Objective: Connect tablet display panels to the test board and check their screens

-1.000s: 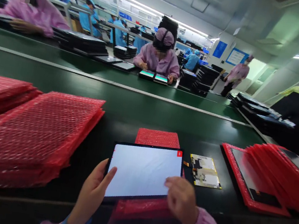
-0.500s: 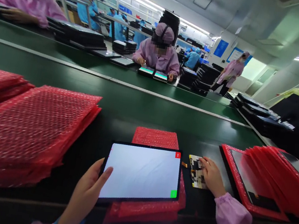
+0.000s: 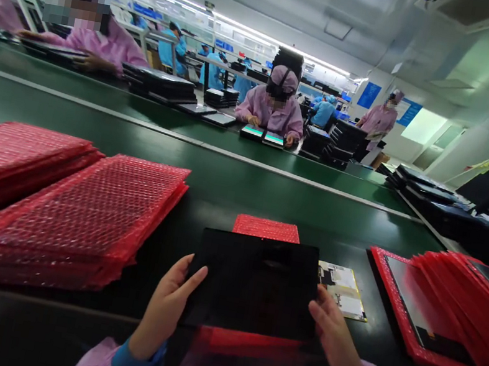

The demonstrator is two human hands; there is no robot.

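A tablet screen (image 3: 255, 286), its face now black, is tilted toward me above a red bubble-wrap pad (image 3: 267, 228). My left hand (image 3: 170, 296) grips its left edge, thumb on the front and fingers partly hidden behind. At the opposite edge, my right hand (image 3: 336, 332) is closed on the screen's side, with some fingertips out of sight behind it. Just beyond the right hand lies a flat circuit board with battery-like silvery parts (image 3: 345, 289), partly covered by the screen and the hand.
Two stacks of red bubble-wrap sleeves (image 3: 82, 217) lie at left. More red sleeves (image 3: 454, 308) with a panel (image 3: 426, 303) on top are at right. Across the green bench (image 3: 206, 186), a co-worker in pink (image 3: 274, 109) handles lit tablets, with black stacks (image 3: 341, 143) alongside.
The screen went from lit white to black. My right hand moved from the circuit board to the screen's right edge. The view has shifted left.
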